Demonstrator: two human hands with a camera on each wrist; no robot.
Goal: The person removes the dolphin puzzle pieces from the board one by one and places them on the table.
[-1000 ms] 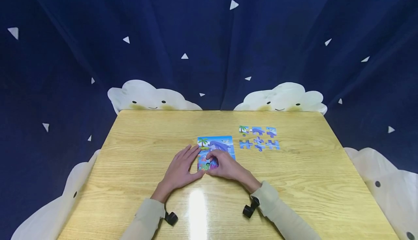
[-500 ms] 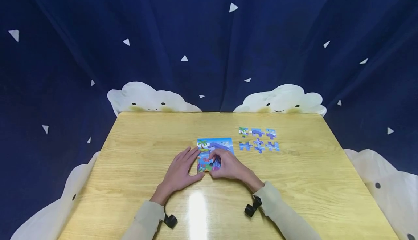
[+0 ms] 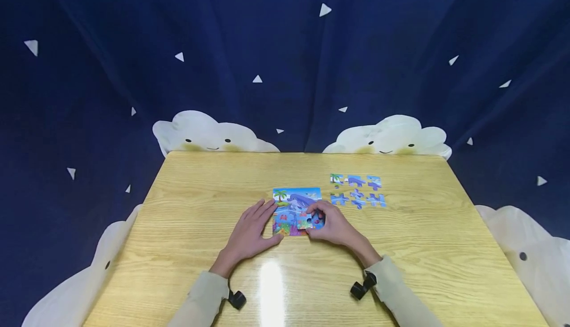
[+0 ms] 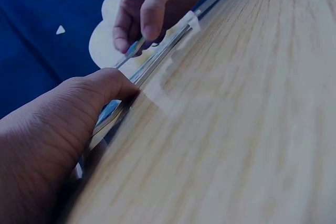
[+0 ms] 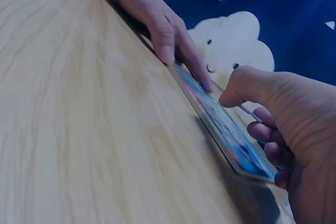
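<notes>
A puzzle board (image 3: 280, 209) printed with a dolphin, a palm tree and a sea floor lies on the table. My right hand (image 3: 337, 225) pinches a jigsaw piece (image 3: 304, 221) between thumb and fingers, over the lower middle of the board. In the right wrist view the piece (image 5: 248, 110) shows as a thin edge, tilted above the board's surface. My left hand (image 3: 249, 235) rests along the board's left side with fingers stretched out. Its thumb (image 4: 118, 83) touches the near left corner.
Several loose jigsaw pieces (image 3: 356, 181) lie in two rows on the wooden table (image 3: 200, 178), right of the board. A dark blue curtain (image 3: 249, 30) with white clouds hangs behind the table. Small black cameras (image 3: 237, 300) sit at both wrists.
My right hand has moved to the right across the board, carrying the jigsaw piece from the lower left to the lower middle. My left hand stays at the board's left edge.
</notes>
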